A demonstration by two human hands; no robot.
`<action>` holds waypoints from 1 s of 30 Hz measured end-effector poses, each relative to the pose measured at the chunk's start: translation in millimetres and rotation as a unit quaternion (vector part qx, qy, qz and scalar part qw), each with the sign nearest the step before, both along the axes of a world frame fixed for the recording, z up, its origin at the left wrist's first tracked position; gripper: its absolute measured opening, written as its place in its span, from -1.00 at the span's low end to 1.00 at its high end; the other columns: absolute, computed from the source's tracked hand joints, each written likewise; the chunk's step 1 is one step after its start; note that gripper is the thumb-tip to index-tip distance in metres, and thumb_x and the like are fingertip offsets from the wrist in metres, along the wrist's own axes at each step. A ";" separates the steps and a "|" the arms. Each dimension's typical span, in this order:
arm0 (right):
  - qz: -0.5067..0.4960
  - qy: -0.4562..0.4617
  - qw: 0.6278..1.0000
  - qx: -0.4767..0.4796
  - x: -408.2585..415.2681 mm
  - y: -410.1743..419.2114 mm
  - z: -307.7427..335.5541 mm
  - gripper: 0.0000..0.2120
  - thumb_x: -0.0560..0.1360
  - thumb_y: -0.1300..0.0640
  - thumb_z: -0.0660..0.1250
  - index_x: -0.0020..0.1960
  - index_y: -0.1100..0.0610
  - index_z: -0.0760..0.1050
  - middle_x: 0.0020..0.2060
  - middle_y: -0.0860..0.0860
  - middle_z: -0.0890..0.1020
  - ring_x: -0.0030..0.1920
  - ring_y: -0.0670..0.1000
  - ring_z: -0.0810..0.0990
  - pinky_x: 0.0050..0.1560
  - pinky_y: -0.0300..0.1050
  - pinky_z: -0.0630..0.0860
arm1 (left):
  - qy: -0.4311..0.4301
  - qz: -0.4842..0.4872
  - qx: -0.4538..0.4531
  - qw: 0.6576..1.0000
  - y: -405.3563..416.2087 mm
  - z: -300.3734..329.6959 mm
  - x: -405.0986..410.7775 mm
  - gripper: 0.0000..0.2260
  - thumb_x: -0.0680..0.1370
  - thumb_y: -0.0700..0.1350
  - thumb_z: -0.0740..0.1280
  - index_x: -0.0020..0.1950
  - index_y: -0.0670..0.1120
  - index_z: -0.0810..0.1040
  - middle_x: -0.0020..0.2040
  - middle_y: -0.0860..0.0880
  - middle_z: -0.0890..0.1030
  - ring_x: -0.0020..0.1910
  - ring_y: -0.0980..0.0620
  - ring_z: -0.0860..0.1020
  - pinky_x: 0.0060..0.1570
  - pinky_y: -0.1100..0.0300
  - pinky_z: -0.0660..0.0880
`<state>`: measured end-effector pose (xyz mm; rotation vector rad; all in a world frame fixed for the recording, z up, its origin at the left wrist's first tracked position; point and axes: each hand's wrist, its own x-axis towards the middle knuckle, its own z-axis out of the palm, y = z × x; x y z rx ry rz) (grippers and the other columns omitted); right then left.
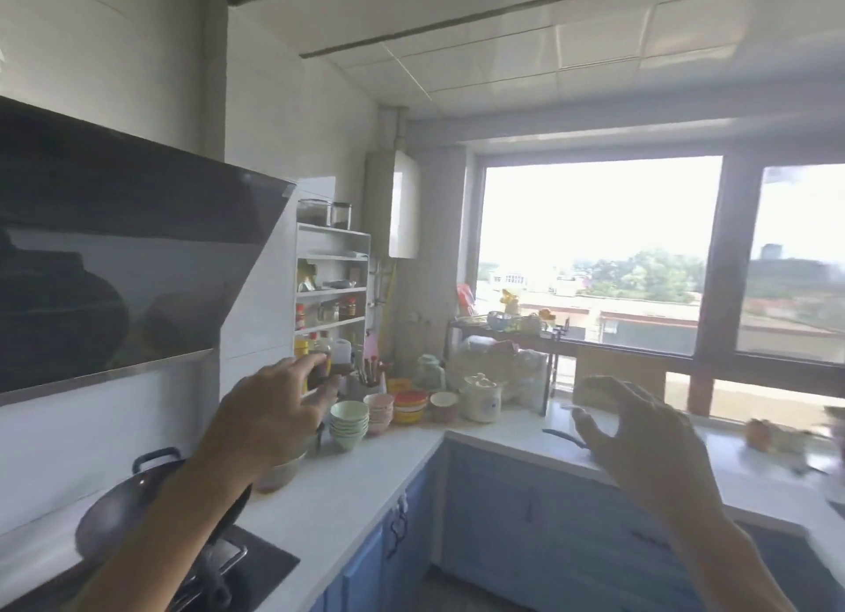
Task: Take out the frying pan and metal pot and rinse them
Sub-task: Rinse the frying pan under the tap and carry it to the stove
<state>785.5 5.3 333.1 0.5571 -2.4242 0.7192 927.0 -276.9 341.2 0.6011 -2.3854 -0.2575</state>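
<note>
A dark frying pan [116, 508] with a black loop handle sits on the stove [256, 570] at the lower left, partly hidden by my left forearm. My left hand [270, 410] is raised above the counter, fingers apart and holding nothing, well above and right of the pan. My right hand [640, 433] hovers over the right-hand counter, fingers spread and empty. A thin dark handle [560, 435] lies on the counter just left of my right hand. No metal pot is visible. The dark edge of a sink [777, 561] shows at the lower right.
Stacked bowls [350, 424] and cups crowd the corner of the white counter [366, 483]. A white shelf [331, 282] holds jars and bottles. A range hood [114, 264] hangs at left. Blue cabinets [526, 520] run below. A cluttered rack [503, 337] stands by the window.
</note>
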 end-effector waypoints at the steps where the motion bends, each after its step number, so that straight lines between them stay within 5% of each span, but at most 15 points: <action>1: -0.014 -0.001 1.000 -0.002 -16.5 12.4 -3.2 -0.65 0.47 -0.06 0.29 0.25 -0.10 0.46 0.18 -0.07 0.61 0.16 0.06 0.55 0.20 -0.02 0.39 | 0.002 -0.023 0.002 1.000 10.9 -0.9 -26.4 -0.50 0.54 0.30 0.02 0.38 0.10 0.36 0.34 0.05 0.49 0.27 -0.03 0.49 0.20 0.04 0.40; 4: -0.056 0.004 0.998 0.000 -71.0 50.2 -5.3 -0.64 0.47 -0.06 0.30 0.26 -0.11 0.45 0.19 -0.07 0.60 0.18 0.05 0.55 0.24 -0.06 0.27 | -0.002 -0.075 0.000 0.997 46.7 -3.0 -105.3 -0.41 0.51 0.37 -0.05 0.38 0.10 0.37 0.24 0.04 0.56 0.17 -0.02 0.54 0.13 0.05 0.45; 10: -0.108 0.028 0.994 -0.017 -186.4 123.9 2.1 -0.69 0.42 -0.06 0.32 0.15 -0.11 0.52 0.05 -0.01 0.66 0.11 0.11 0.59 0.18 0.07 0.47 | 0.012 -0.126 0.004 0.992 111.7 -0.2 -257.3 -0.32 0.43 0.41 -0.08 0.35 0.06 0.40 0.19 -0.03 0.60 0.05 0.00 0.57 0.10 0.07 0.49; 14: -0.130 0.014 0.991 -0.032 -262.9 159.2 -7.9 -0.67 0.41 0.00 0.36 0.18 -0.04 0.54 -0.05 0.05 0.69 -0.01 0.13 0.63 0.15 0.10 0.49 | -0.004 -0.161 -0.006 0.987 141.5 -5.7 -355.7 -0.28 0.40 0.46 -0.09 0.38 0.10 0.37 0.30 0.02 0.54 0.22 0.00 0.53 0.21 0.04 0.45; 18: -0.137 -0.013 0.989 -0.044 -345.0 179.9 -23.6 -0.65 0.44 -0.02 0.36 0.22 -0.05 0.52 0.09 0.01 0.65 0.18 0.11 0.56 0.27 0.11 0.41 | -0.017 -0.184 -0.003 0.983 155.5 -20.6 -456.2 -0.31 0.45 0.45 -0.09 0.40 0.09 0.35 0.30 0.00 0.54 0.24 -0.02 0.51 0.22 0.00 0.41; 24: -0.142 -0.027 0.989 -0.036 -490.4 183.2 -56.0 -0.72 0.45 -0.04 0.33 0.16 -0.07 0.53 0.09 -0.07 0.65 0.11 0.03 0.59 0.12 -0.05 0.50 | -0.009 -0.243 0.031 0.969 151.1 -52.5 -616.2 -0.58 0.58 0.24 0.00 0.29 0.12 0.44 0.30 0.00 0.53 0.22 -0.05 0.51 0.18 -0.01 0.37; 30: -0.134 -0.065 0.989 -0.008 -650.3 174.2 -54.4 -0.72 0.46 -0.02 0.33 0.16 -0.08 0.52 0.10 -0.10 0.64 0.12 0.01 0.59 0.12 -0.03 0.51 | -0.017 -0.281 0.046 0.959 132.8 -63.8 -773.6 -0.64 0.61 0.16 0.05 0.24 0.04 0.49 0.29 -0.05 0.54 0.19 -0.10 0.52 0.09 0.00 0.38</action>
